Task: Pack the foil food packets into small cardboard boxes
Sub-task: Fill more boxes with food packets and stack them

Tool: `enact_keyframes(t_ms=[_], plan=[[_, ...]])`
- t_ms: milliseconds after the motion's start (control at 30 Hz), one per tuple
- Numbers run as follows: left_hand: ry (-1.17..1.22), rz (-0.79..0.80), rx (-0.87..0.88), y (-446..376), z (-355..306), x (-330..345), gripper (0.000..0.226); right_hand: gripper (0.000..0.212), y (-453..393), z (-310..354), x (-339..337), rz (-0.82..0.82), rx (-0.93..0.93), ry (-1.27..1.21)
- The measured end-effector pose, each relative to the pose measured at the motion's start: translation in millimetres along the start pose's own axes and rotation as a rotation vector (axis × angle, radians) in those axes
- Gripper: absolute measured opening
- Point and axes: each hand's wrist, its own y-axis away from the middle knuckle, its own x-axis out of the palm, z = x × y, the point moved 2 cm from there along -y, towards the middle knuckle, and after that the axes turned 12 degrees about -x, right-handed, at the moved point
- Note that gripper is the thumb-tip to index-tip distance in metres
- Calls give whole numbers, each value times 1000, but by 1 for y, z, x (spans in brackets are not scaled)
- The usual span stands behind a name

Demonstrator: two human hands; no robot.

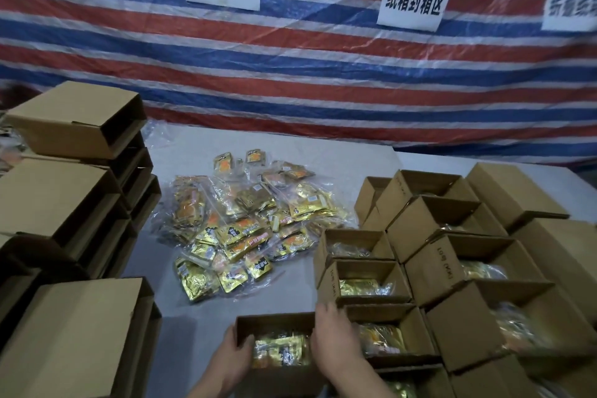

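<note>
Right now my left hand (234,357) grips the left wall of a small open cardboard box (274,321) and my right hand (334,338) clasps its right wall, so the box sits clamped between them. Gold foil packets (281,350) lie inside it, between my palms. Beyond my hands a loose heap of packets (239,226) spreads over the grey table (339,155). Filled open boxes (365,281) stand just right of my right hand; empty boxes (71,197) are stacked left of my left.
</note>
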Motion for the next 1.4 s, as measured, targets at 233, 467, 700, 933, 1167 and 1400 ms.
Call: enact_keyframes(t_ms=[233, 467, 700, 933, 1167, 1400], plan=[[-86, -111, -61, 2, -4, -8, 46, 62, -1, 1, 13, 105, 165, -185], [-99, -237, -9, 26, -52, -53, 37, 43, -9, 9, -34, -70, 33, -209], [-35, -308, 238, 44, -182, -73, 36, 32, -33, -32, -149, -347, -12, -207], [85, -144, 256, 42, -287, -28, 40, 24, -53, -108, -226, -390, 54, -93], [130, 56, 136, 6, -318, 28, 44, 40, -77, -158, -236, -273, 92, 122], [123, 64, 76, -23, -316, 54, 46, 45, -99, -178, -219, -200, 84, 242]])
